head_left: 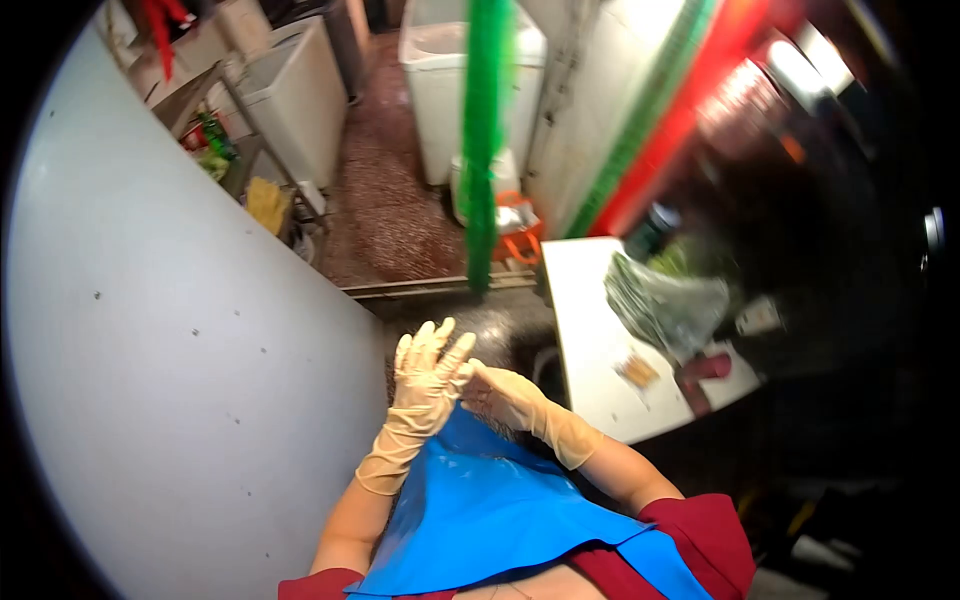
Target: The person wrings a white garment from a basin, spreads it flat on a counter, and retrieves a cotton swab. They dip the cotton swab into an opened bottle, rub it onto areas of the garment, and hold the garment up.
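Note:
Both my hands wear cream rubber gloves and are raised in front of my blue apron [485,490]. My left hand [430,380] is upright with its fingers stretched out and a little apart. The left glove [390,450] is wrinkled around the wrist and forearm. From the right, my right hand [503,395] meets the left one near the base of its thumb. Its fingers are bent and bunched against the left glove, gripping it there; the fingertips are partly hidden.
To the left stands a large pale panel [160,330]. A white table [585,330] at right holds a plastic bag [665,300] of greens and a dark red object [705,370]. A green strip [482,140] hangs ahead, before a white bin [430,110]. A raised sill [420,287] crosses the floor.

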`<action>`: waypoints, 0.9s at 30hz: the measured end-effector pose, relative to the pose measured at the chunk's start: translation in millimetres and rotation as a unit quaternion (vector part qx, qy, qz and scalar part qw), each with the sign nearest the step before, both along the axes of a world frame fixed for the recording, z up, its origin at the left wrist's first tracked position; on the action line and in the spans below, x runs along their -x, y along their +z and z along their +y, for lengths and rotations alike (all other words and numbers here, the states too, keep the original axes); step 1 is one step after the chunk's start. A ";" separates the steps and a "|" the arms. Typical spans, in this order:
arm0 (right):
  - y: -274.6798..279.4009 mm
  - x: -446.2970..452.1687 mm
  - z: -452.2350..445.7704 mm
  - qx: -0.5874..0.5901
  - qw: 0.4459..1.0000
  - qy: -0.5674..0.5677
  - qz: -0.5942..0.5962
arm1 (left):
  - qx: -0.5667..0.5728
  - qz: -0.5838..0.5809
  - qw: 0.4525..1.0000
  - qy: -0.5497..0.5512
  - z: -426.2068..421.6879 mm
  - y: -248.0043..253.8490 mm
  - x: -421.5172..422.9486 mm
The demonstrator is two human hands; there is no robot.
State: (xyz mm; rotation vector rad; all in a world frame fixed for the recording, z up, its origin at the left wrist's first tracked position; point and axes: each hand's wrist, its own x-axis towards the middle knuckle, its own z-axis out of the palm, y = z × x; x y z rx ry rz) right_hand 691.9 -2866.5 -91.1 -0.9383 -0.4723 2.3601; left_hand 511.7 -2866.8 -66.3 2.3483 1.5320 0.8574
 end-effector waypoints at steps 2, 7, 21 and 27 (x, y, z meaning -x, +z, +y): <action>8.0 47.9 51.2 0.031 0.999 0.028 0.005 | -0.034 0.082 0.996 0.026 36.6 15.7 28.2; 24.4 126.3 177.6 0.006 0.994 0.030 0.109 | -0.127 0.083 0.983 0.100 126.5 6.4 101.7; -40.6 166.0 580.7 -0.155 0.928 -0.338 0.000 | -0.008 -0.138 0.972 0.192 391.3 -18.0 218.1; -52.4 191.6 771.0 -0.144 0.951 -0.272 0.034 | 0.029 -0.116 0.897 0.425 532.5 -39.0 304.2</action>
